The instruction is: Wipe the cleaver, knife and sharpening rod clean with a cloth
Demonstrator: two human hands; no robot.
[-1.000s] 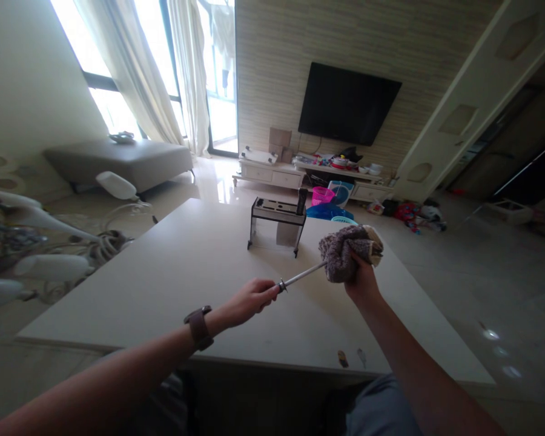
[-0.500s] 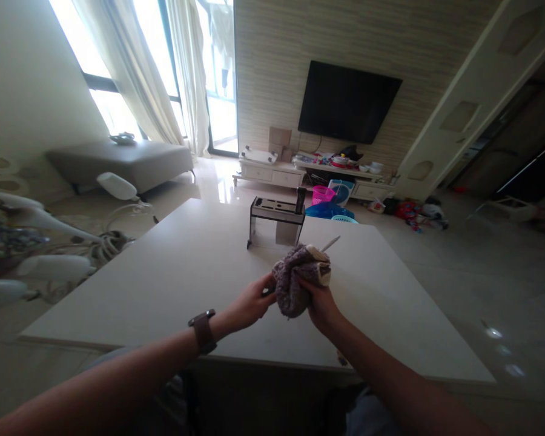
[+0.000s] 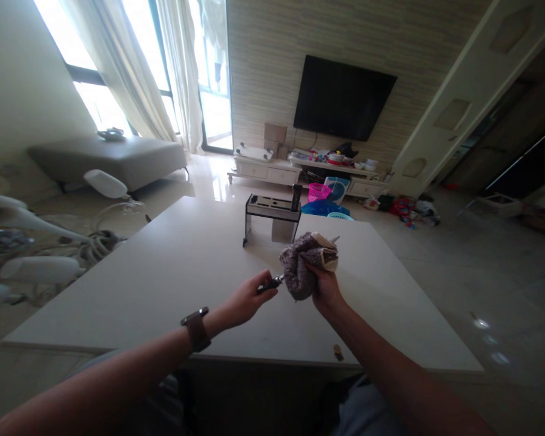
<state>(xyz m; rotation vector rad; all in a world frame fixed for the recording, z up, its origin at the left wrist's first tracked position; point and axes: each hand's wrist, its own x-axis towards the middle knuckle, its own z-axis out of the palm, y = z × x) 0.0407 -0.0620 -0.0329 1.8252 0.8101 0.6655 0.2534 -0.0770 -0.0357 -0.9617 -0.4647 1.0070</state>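
My left hand [image 3: 247, 298] is closed around the black handle of a knife [image 3: 269, 284]. A bunched, fluffy purple-brown cloth [image 3: 300, 269] with a cream underside wraps the blade, and only a bit of the tip pokes out at its far right side. My right hand [image 3: 327, 292] grips the cloth from below and to the right. Both hands are above the white table. Just beyond them stands a knife block [image 3: 272, 207] with clear sides and a slotted top; one black-handled tool [image 3: 296, 197] is upright in its right end.
A small brown object [image 3: 338, 352] lies at the near edge of the white table [image 3: 163, 266]. Past the far edge are a pink basket [image 3: 318, 192] and blue tubs on the floor. White lamp-like fittings [image 3: 40, 269] crowd the left side.
My left hand has drawn slightly left from the cloth, so the knife handle shows more and the tip sticks out less. The cloth and right hand have shifted a little right and up.
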